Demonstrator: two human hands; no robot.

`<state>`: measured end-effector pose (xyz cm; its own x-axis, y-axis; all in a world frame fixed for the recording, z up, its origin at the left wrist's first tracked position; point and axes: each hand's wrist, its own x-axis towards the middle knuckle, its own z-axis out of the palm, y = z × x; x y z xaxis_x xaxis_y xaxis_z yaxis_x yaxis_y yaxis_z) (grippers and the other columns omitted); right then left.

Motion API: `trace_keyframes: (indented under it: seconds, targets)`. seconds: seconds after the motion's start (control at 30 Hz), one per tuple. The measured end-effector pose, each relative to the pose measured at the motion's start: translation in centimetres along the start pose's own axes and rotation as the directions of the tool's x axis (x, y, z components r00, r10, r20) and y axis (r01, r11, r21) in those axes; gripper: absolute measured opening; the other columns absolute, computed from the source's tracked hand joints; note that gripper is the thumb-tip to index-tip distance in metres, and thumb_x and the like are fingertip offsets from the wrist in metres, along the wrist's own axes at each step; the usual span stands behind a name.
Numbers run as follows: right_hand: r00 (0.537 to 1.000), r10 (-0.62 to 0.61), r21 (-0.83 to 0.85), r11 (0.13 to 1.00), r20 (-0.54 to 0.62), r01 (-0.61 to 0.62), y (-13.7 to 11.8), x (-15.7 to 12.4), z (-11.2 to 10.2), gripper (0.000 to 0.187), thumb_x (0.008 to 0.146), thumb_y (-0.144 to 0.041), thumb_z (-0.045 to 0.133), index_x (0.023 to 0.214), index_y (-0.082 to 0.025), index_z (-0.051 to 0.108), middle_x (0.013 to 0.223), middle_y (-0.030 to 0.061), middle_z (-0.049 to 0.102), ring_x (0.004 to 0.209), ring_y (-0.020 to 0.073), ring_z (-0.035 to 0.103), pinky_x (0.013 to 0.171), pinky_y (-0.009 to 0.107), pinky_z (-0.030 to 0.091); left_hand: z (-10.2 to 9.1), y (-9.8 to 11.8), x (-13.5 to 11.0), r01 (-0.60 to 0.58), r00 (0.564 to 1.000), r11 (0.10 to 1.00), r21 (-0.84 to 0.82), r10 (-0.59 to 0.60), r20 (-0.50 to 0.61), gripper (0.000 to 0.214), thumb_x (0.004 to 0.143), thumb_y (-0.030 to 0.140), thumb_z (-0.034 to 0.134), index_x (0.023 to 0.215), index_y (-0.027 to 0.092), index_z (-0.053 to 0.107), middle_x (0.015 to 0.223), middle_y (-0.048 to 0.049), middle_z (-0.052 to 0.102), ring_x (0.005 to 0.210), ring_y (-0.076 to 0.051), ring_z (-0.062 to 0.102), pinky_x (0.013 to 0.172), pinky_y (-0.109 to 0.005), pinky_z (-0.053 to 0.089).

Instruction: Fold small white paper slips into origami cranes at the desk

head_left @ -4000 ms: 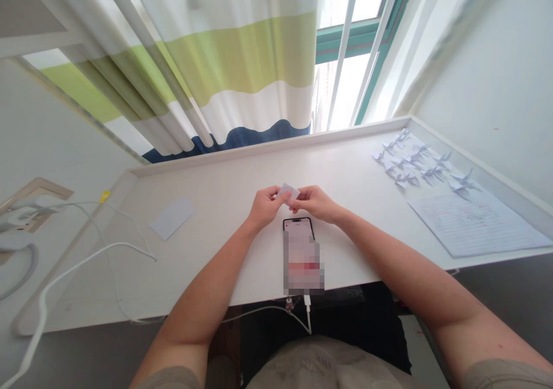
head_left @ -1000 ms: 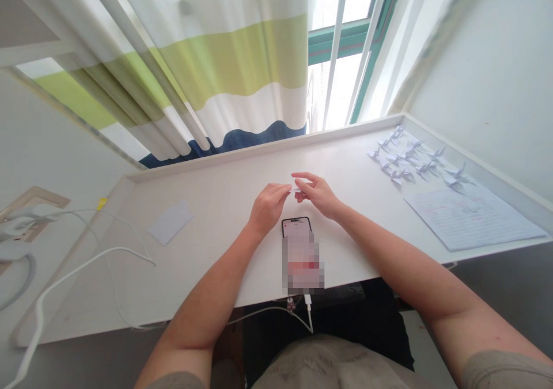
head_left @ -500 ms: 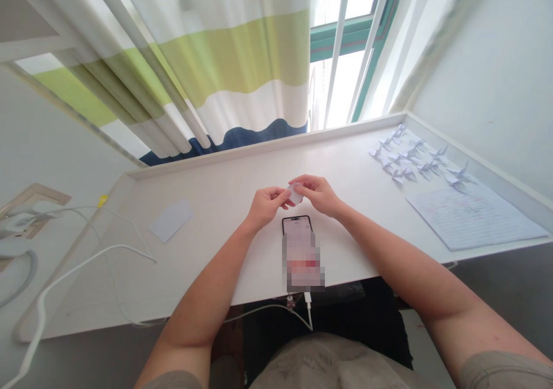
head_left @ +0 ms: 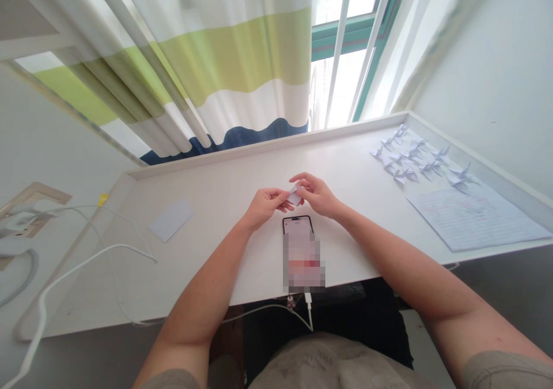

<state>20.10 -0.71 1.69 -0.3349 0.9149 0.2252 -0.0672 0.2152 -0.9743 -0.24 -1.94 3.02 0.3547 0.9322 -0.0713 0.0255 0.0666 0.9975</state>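
A small folded piece of white paper point(head_left: 295, 195) is held between my two hands, just above the desk. My left hand point(head_left: 268, 206) pinches its left side with thumb and fingers. On the opposite side, my right hand point(head_left: 317, 195) grips it with the thumb, the index finger arched over the top. Fingers cover part of the folds. Right below the hands lies a phone point(head_left: 298, 226) with its screen lit and partly blurred out. At the far right of the desk sit several folded paper cranes point(head_left: 406, 155).
A flat sheet of white paper point(head_left: 171, 220) lies at the left of the white desk point(head_left: 224, 187). Written pages point(head_left: 475, 216) lie at the right. A white cable point(head_left: 308, 302) runs from the phone, and other cables point(head_left: 86, 256) cross the left edge. Curtains point(head_left: 242, 55) hang behind.
The folded paper has turned slightly between my fingers, and my right index finger has lifted a little. The phone, cranes and sheets stay where they were.
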Motion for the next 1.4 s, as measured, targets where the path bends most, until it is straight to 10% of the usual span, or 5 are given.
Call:
trace_keyframes:
  seconds: [0.93,1.2,1.4]
  targets:
    - [0.989,-0.131,-0.203,0.972,-0.070,0.115,0.3,-0.1,0.3,0.026,0.092,-0.049,0.076,0.099,-0.023,0.073,0.084,0.0034,0.077,0.078,0.0205,0.070,0.078,0.040,0.056,0.6,-0.3,0.2,-0.164,0.966,0.977,0.133,0.187,-0.181,0.037,0.077,0.053,0.089,0.084,0.018,0.081,0.075,-0.0036,0.075,0.070,-0.015,0.065,0.068,-0.031,0.056]
    - [0.999,-0.027,-0.035,0.999,-0.026,0.026,0.7,0.0,0.6,0.047,0.087,-0.051,0.082,0.121,-0.021,0.068,0.089,0.0028,0.075,0.077,0.0171,0.068,0.072,0.034,0.056,0.6,-0.3,0.2,-0.203,0.936,0.964,0.171,0.242,-0.255,0.043,0.083,0.060,0.082,0.082,0.018,0.074,0.073,-0.0029,0.072,0.063,-0.014,0.062,0.062,-0.029,0.053]
    - [0.999,-0.008,0.021,1.000,0.040,0.008,1.0,0.1,1.1,0.044,0.085,-0.060,0.082,0.098,-0.019,0.070,0.088,0.0058,0.077,0.078,0.0183,0.071,0.074,0.035,0.058,1.2,-0.8,0.5,-0.251,0.916,0.952,0.176,0.293,-0.274,0.050,0.090,0.067,0.073,0.080,0.019,0.065,0.067,-0.0013,0.068,0.055,-0.011,0.056,0.054,-0.025,0.047]
